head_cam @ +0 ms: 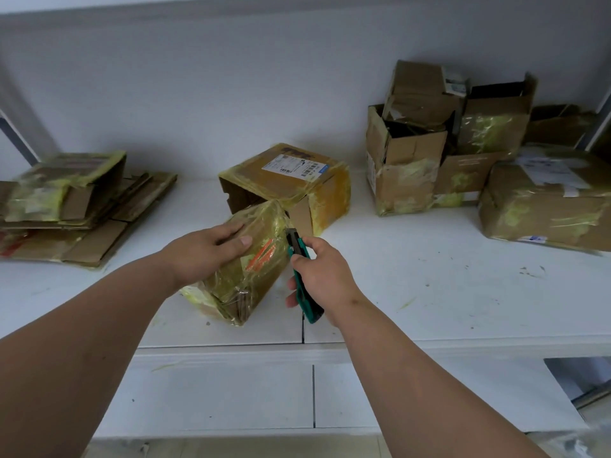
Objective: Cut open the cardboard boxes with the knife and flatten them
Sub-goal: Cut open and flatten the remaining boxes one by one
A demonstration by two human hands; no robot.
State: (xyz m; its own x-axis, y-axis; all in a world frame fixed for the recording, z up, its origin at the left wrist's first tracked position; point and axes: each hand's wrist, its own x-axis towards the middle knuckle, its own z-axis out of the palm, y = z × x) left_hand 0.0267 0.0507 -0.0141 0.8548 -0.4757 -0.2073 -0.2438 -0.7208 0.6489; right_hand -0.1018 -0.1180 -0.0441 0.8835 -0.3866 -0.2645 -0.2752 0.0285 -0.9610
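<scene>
Knife (302,279) is gripped in the right hand (325,276), tip at the taped box (246,262) lying lengthwise just leftward, pressed by the flat left hand (206,251).

Left hand (205,251) presses a taped box (246,266) on the shelf (429,276); right hand (322,276) holds a green knife (302,282) beside it.
</scene>
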